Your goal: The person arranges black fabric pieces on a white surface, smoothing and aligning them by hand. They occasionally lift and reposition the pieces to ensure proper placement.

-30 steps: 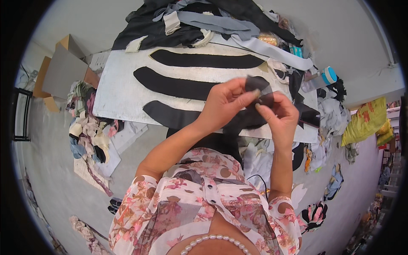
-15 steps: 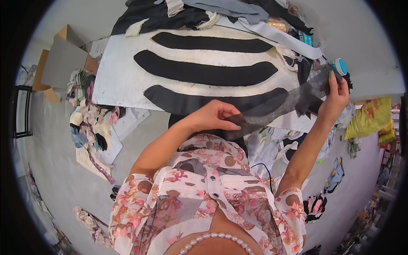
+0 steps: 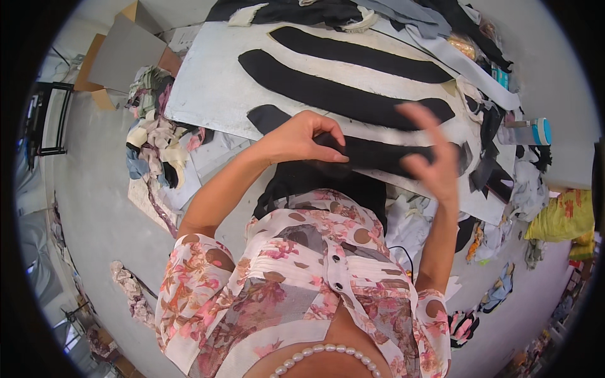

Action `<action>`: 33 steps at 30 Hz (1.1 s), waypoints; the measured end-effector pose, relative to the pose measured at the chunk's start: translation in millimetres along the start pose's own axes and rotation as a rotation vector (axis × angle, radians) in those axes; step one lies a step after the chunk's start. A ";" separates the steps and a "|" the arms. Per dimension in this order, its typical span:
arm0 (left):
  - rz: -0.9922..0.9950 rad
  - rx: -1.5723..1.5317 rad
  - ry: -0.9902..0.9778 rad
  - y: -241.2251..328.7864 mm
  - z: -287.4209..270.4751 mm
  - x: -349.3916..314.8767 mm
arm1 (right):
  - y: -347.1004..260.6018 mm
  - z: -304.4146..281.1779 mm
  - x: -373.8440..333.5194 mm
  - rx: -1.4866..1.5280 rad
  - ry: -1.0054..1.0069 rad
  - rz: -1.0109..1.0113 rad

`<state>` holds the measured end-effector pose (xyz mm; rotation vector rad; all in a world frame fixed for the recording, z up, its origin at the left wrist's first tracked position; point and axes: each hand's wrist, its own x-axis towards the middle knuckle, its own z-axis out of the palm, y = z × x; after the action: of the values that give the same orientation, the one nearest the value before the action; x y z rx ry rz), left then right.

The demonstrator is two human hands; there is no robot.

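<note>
My left hand is closed, its thumb and fingers pinching a thin dark strip of fabric near the table's front edge. That strip lies along the nearest curved black fabric piece, and the two are hard to tell apart where they overlap. Over the strip's right part hovers my right hand, blurred by motion, with thumb and fingers apart and nothing seen in them. Two more curved black pieces, a middle one and a far one, lie flat beyond it on the white tabletop.
Dark and grey cloth is heaped along the table's far edge. A clear jar with a blue lid stands at the right. Fabric scraps and a cardboard box are at the left; a yellow sack sits at the right.
My right hand has let go of the thin strip's far end and moved left and inward. The strip has come down over the nearest black piece. The view has turned slightly.
</note>
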<state>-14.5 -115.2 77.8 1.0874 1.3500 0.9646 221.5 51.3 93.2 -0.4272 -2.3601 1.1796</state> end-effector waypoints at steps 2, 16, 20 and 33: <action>0.121 0.000 -0.003 6.8 -2.3 4.0 | -1.5 32.0 17.2 0.135 -0.267 -0.118; -0.012 -0.358 0.361 -26.2 -44.1 -17.1 | 18.9 41.3 18.4 0.347 -0.286 0.437; 0.006 -0.439 0.593 -38.1 -54.2 -29.5 | 21.9 49.0 25.1 0.316 -0.243 0.410; -0.066 0.109 1.051 -73.8 -144.1 7.9 | 36.4 83.5 89.8 0.062 -0.168 0.373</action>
<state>-163.8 -120.3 14.7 0.5734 2.2702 1.5148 103.7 58.9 43.9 -0.8021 -2.4445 1.5025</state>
